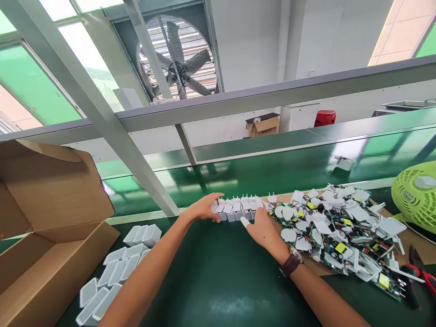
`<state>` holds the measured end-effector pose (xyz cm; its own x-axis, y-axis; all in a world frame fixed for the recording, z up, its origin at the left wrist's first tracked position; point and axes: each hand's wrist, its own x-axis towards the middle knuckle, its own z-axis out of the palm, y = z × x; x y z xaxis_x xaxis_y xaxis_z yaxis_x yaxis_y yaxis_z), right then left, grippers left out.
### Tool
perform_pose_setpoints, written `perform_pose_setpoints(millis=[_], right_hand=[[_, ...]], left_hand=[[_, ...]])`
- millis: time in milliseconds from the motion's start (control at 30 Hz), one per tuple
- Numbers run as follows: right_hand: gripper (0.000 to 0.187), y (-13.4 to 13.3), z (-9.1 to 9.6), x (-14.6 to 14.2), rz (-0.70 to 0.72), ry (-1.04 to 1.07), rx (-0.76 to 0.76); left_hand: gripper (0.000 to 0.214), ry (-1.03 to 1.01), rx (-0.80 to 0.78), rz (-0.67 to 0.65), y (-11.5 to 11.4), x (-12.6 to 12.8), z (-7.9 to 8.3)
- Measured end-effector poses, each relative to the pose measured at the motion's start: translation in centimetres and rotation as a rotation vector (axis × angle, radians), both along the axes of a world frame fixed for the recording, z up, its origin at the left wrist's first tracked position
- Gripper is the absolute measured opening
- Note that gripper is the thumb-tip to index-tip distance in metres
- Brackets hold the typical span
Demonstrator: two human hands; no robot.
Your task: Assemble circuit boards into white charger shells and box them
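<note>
A row of white plug chargers (pixel 235 209), metal prongs upward, stands near the back edge of the green work surface. My left hand (pixel 204 208) curls around the row's left end, index finger behind and thumb in front. At the right end, my right hand (pixel 264 227) grips the chargers, with a white cover on one fingertip. Its other fingers are partly hidden. One more charger piece (pixel 271 198) with prongs stands just behind my right hand. To the right lies a heap of circuit boards and white plastic parts (pixel 327 222).
White open housings (pixel 119 268) lie beside my left forearm, next to an open cardboard box (pixel 81 245). Red-handled scissors (pixel 427 281) and a lime-green fan (pixel 417 195) are at the right. A slanted metal post (pixel 136 168) rises behind. A white adapter (pixel 344 163) sits on the green belt.
</note>
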<state>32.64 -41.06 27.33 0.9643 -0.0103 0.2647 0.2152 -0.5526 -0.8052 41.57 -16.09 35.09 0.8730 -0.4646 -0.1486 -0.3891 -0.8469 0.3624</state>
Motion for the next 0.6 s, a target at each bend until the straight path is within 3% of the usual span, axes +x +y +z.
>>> perform_pose_setpoints(millis=[233, 333, 467, 600], right_hand=[[0.071, 1.1, -0.2, 1.3, -0.003, 0.016, 0.026], [0.067, 1.4, -0.4, 1.0, -0.004, 0.017, 0.006], [0.066, 1.7, -0.7, 0.8, -0.004, -0.019, 0.007], [0.066, 1.9, -0.7, 0.4, 0.005, -0.05, 0.018]], left_hand=[[0.067, 0.012, 0.025, 0.017, 0.3, -0.5, 0.8], [0.074, -0.002, 0.006, 0.034, 0.6, -0.9, 0.8], [0.102, -0.031, -0.025, 0.045, 0.6, -1.4, 0.4], [0.099, -0.056, -0.035, 0.085, -0.1, -1.6, -0.1]])
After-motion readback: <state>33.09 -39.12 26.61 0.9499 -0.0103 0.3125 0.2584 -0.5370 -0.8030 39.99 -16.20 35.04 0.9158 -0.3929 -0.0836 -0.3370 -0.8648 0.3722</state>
